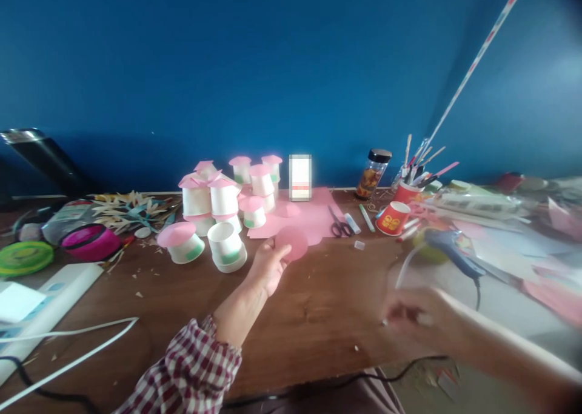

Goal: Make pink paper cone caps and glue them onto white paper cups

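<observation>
My left hand [269, 262] pinches a round pink paper disc [295, 244] by its edge, thumb on top, over the middle of the table. Low on the right, my right hand [411, 314] is smeared by motion, so its fingers and anything in them cannot be made out. Left of my left hand stands a white paper cup [224, 238] without a pink top, on a wider white base. Beside it is a short cup with a pink paper roof [176, 234]. Behind them several similar pink-roofed cups [224, 197] are grouped and stacked.
Pink paper sheets [318, 205] lie by the wall with scissors [340, 225]. A red paper cup [393, 219], a jar [373, 174] and a blue glue gun [450, 250] are to the right. A power strip [68, 287] with white cable [82, 353] lies left.
</observation>
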`<state>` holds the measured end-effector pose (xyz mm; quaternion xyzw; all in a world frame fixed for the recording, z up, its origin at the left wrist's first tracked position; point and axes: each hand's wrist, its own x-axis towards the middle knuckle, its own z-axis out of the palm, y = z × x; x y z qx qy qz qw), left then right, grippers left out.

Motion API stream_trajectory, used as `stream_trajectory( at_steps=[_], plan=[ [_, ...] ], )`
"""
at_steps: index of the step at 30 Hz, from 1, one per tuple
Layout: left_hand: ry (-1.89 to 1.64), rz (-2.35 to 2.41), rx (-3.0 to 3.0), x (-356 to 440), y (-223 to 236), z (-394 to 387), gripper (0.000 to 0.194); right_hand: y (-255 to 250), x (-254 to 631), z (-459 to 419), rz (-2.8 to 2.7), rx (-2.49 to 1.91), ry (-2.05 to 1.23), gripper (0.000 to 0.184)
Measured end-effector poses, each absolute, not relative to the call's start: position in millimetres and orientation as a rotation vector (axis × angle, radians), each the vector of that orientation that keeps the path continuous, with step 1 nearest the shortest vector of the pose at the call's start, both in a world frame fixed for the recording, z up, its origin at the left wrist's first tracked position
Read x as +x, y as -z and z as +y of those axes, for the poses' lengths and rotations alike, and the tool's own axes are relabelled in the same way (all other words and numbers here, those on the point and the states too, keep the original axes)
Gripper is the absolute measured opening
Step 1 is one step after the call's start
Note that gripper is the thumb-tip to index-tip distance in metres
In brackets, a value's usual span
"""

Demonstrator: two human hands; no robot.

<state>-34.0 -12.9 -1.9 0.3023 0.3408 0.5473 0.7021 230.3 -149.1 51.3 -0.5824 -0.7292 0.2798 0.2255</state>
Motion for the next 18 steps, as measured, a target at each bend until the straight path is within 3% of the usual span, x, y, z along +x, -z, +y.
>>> stream_trajectory(
  at_steps=[8,18],
  plan=[
    [-1.237,0.763,0.617,-39,0,-8,0.021,-55,194,-9,-2.250,-1.977,-0.054,0.024],
    [-1.257,0.742,0.653,-38,3,-6,0.021,-30,191,38,-2.199,-2.215,-0.111,0.025]
  ],
)
